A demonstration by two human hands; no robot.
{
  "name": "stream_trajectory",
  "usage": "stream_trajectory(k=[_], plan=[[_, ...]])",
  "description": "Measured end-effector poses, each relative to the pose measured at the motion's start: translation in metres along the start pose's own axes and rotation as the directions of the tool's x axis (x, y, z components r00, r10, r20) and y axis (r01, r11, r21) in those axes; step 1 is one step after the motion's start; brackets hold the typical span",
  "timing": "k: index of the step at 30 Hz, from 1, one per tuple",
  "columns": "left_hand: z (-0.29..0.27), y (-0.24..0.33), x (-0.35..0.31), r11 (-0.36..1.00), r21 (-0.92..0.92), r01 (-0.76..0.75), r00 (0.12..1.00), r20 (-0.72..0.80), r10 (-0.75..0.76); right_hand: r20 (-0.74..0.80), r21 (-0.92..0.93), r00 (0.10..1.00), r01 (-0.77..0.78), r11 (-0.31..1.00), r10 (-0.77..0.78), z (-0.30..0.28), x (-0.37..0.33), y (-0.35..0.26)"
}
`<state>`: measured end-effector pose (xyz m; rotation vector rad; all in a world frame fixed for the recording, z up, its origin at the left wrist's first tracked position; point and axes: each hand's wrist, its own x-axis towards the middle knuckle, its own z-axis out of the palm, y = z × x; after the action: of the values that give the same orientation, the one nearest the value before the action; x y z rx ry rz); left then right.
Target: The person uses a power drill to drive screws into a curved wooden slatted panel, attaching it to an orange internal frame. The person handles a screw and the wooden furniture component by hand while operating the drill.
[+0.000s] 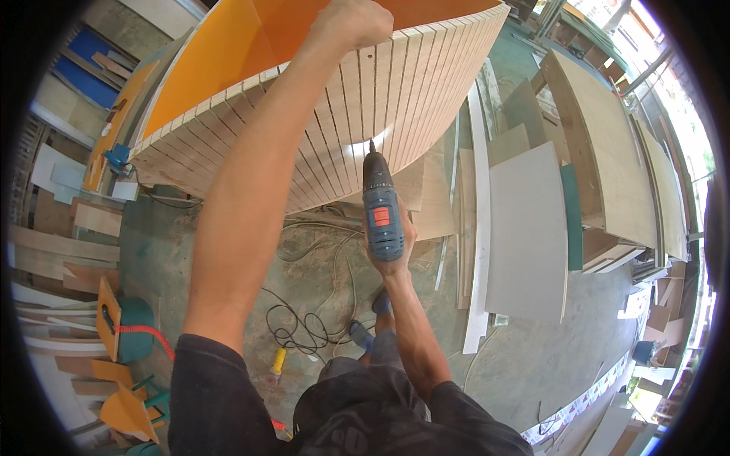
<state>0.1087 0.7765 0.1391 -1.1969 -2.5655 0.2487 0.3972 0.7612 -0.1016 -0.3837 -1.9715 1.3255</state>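
While the left hand (352, 24) bunches at the rim of the slotted plywood panel (426, 91), grip unclear, the right hand (408, 237) clamps a cordless drill (382, 216) | bit (372, 147) aimed at panel face | drill looks dense, rigid: handle's best | panel likely bends at slots: take its rim

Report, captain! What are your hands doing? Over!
Left hand at top edge of grooved panel. Right hand gripping drill. Bit aimed at panel, nothing seen between.

Dusty grey-green floor (525, 380). Stacked boards (65, 247) along left edge. White panel (526, 235), plywood unit (601, 144) at right. Bright daylight (646, 30) upper right.
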Motion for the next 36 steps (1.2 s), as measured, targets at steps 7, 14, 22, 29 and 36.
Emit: stream_trajectory(k=[7,14,22,29,36], plan=[[-0.007,0.005,-0.003,1.0,-0.013,0.01,0.999,0.039,-0.01,-0.001,-0.023,1.0,0.03,0.999,-0.03,0.001,0.005,0.003],[-0.008,0.006,-0.002,1.0,0.002,0.025,0.998,0.056,-0.025,0.014,-0.015,0.998,-0.054,0.998,0.055,0.003,0.005,0.007],[-0.009,0.007,-0.006,0.998,-0.039,0.047,0.998,0.033,-0.046,-0.006,-0.058,1.0,-0.003,0.998,0.003,0.002,0.008,0.005],[-0.004,0.005,-0.004,1.0,0.004,0.029,1.0,0.007,-0.029,0.067,-0.036,0.993,-0.093,0.995,0.095,-0.002,0.008,-0.001],[-0.01,0.01,-0.005,0.999,-0.016,0.044,0.998,0.042,-0.044,0.069,-0.053,0.994,-0.076,0.996,0.08,-0.006,0.01,0.004]])
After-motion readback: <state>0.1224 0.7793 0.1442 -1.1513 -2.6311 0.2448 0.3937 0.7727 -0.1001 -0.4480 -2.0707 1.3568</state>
